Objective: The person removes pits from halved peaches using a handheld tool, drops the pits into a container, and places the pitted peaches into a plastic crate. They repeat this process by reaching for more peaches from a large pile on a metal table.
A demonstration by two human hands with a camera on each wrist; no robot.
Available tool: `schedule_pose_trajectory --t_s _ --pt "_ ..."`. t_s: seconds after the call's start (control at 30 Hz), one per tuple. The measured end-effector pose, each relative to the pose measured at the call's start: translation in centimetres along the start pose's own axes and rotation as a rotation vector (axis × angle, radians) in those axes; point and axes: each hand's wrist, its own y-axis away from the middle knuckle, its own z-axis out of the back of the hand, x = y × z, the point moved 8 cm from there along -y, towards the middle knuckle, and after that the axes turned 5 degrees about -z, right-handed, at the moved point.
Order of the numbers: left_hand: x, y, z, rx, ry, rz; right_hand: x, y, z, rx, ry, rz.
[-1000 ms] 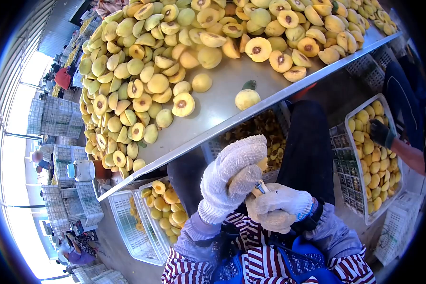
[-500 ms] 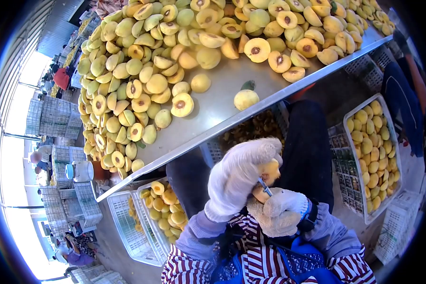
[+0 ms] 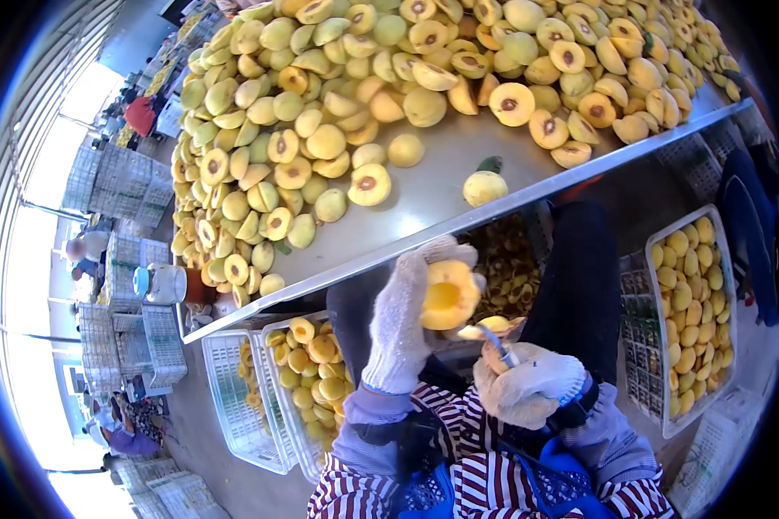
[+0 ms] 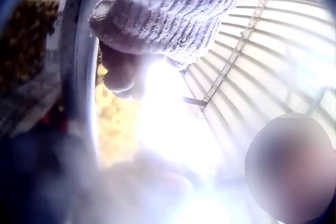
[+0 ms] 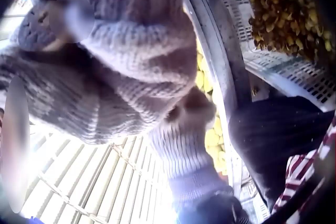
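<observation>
In the head view my gloved left hand (image 3: 400, 316) holds up a yellow peach half (image 3: 448, 298), its cut face turned toward me with a smooth hollow in the middle. Close to its right, my gloved right hand (image 3: 532, 385) grips a small tool (image 3: 498, 344) with a bluish shaft and a curved metal end. A scrap of peach flesh (image 3: 493, 325) is at the tool's tip. The left wrist view shows the knitted left glove (image 4: 157, 19) against glare. Knitted right glove (image 5: 126, 71) fills much of the right wrist view, hiding the tool.
A metal table (image 3: 411, 216) carries a heap of halved peaches (image 3: 320, 143), many with pits. Below its edge stands a crate of brown-yellow scraps (image 3: 506, 277). Peach-filled crates stand left (image 3: 307, 372) and right (image 3: 692, 303). One peach (image 3: 485, 188) lies near the table edge.
My left hand has turned and drawn away from the tool, bringing the hollowed cut face into view. The tool now shows flesh at its tip. The head view has shifted slightly.
</observation>
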Motion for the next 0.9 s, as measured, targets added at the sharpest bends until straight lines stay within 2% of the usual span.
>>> schedule_pose_trajectory --t_s 0.03,0.1,0.17,0.23,0.27,0.37,0.47,0.53,0.6,0.7,0.8,0.9 --pt "-1.5 0.5 1.5 0.044 -0.157 -0.005 0.4 0.0 0.6 -0.097 0.037 0.018" --pt "-3.7 1.7 6.7 -0.186 -0.324 -0.238 1.3 0.4 2.0 -0.300 0.112 0.064" --pt "-5.6 3.5 13.6 -0.431 -0.459 -0.338 1.7 0.6 1.7 -0.252 0.124 0.039" --pt "-7.6 4.1 16.6 -0.229 -1.685 -0.456 1.9 0.5 1.5 -0.250 0.113 0.016" --pt "-7.0 3.9 16.7 0.013 -2.017 -0.271 1.9 0.2 1.6 -0.263 0.146 0.009" --pt "-10.1 2.0 11.3 -0.191 -1.689 -0.570 1.7 -1.0 2.0 -0.319 0.224 0.009" --pt "-9.6 -5.1 8.8 -0.037 -1.483 -0.496 2.1 -1.5 2.7 -0.396 0.317 0.036" --pt "-9.6 -10.2 5.9 0.015 -1.569 -0.451 2.4 -1.0 2.9 -0.415 0.271 0.029" --pt "-8.4 -16.4 7.0 -0.037 -1.597 -0.560 2.9 -0.5 3.0 -0.461 0.238 -0.004" --pt "-5.2 -22.6 7.3 -0.045 -1.908 -0.359 2.4 -0.8 4.1 -0.502 0.221 -0.026" --pt "-5.0 -21.9 3.6 0.222 -2.046 0.055 2.8 -0.9 4.5 -0.479 0.221 -0.010" --pt "-3.0 -19.3 2.6 0.349 -2.072 -0.019 3.3 -1.1 4.2 -0.501 0.285 -0.021"
